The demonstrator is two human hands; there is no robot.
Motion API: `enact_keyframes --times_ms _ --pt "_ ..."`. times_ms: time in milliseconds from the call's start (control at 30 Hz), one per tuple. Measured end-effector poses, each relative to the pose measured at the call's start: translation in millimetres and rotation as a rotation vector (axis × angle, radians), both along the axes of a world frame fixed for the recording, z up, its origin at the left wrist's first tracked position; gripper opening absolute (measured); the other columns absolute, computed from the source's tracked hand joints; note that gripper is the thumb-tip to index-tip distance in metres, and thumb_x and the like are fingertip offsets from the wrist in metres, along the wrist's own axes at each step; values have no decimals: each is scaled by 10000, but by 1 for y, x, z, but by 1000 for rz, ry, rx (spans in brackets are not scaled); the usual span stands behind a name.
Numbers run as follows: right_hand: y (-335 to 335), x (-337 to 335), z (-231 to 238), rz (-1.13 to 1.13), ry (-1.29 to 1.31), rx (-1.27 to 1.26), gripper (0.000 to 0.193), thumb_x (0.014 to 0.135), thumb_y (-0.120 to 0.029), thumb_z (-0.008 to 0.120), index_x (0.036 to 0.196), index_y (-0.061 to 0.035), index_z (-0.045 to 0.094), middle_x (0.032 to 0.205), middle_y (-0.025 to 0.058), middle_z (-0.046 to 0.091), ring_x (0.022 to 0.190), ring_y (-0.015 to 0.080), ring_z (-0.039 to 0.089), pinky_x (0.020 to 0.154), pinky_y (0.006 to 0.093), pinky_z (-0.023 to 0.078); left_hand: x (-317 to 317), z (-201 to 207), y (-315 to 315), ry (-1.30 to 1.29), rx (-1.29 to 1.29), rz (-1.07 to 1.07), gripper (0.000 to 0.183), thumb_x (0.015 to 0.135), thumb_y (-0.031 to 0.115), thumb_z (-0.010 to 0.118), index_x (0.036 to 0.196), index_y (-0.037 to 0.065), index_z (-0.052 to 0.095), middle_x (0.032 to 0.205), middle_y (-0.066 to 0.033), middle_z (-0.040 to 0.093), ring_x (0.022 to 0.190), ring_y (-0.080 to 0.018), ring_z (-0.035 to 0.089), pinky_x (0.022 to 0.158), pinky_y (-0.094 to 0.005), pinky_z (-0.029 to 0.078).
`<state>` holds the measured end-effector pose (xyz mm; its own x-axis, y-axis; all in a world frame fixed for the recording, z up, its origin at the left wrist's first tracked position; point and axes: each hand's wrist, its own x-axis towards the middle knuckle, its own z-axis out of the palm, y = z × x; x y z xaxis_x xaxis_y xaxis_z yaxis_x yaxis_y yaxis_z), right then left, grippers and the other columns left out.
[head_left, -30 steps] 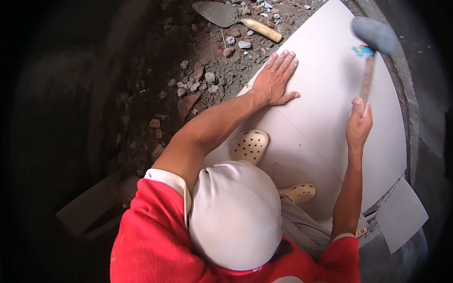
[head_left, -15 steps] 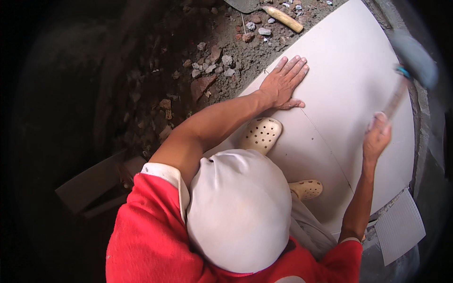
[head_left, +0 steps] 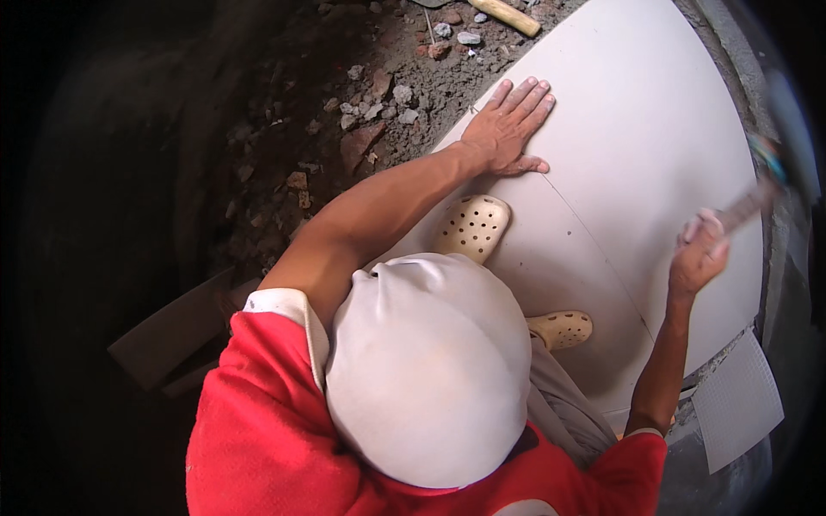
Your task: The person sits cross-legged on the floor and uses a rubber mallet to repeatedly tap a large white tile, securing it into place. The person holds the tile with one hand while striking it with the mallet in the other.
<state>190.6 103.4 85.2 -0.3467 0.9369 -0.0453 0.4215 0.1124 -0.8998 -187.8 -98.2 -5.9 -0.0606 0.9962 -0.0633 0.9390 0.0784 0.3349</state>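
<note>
My left hand (head_left: 509,127) lies flat with fingers stretched out on a large white tile (head_left: 641,95), close to its edge by the mortar. A thin seam runs from near my thumb toward my right forearm, between this tile and a neighbouring white tile (head_left: 564,267). My right hand (head_left: 699,256) is wrapped round the handle of a mallet (head_left: 748,205). The mallet's head, smeared by motion, is over the far right edge of the tile. Cream clogs with holes (head_left: 473,225) rest on the neighbouring tile.
A trowel's wooden handle (head_left: 508,15) lies on rough grey mortar (head_left: 447,77) at the top. Broken stones (head_left: 403,95) and brick bits are scattered left of the tiles. A ribbed pale tile piece (head_left: 738,402) lies at the lower right, and pale strips (head_left: 176,327) at the left.
My right hand has tilted the mallet outward, its head swinging right and slightly down. My left hand stays flat on the tile. The whole view has shifted slightly.
</note>
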Motion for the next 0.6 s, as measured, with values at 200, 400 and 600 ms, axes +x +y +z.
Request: enact_keyframes --times_ms 200,400,600 --pt "-34 -2 -25 547 -561 602 372 1108 -322 611 1140 45 660 794 158 627 661 225 575 612 392 483 1 3 0 11 -1 13 1137 956 847 426 1708 35 166 1782 -181 167 1665 -354 78 1352 -558 82" --pt "-35 20 51 202 -509 4 325 1106 -258 610 1105 64 655 776 133 624 729 177 573 674 375 490 1 -5 4 82 -36 -27 1193 929 893 410 1711 27 165 1782 -226 144 1665 -383 72 1338 -582 48" --pt "-48 67 145 80 -473 107 273 1111 -224 568 1147 30 660 850 56 632 744 131 563 675 323 479 12 -11 7 83 68 -66 1180 923 819 557 1708 22 184 1747 -344 97 1635 -516 3 1288 -704 16"
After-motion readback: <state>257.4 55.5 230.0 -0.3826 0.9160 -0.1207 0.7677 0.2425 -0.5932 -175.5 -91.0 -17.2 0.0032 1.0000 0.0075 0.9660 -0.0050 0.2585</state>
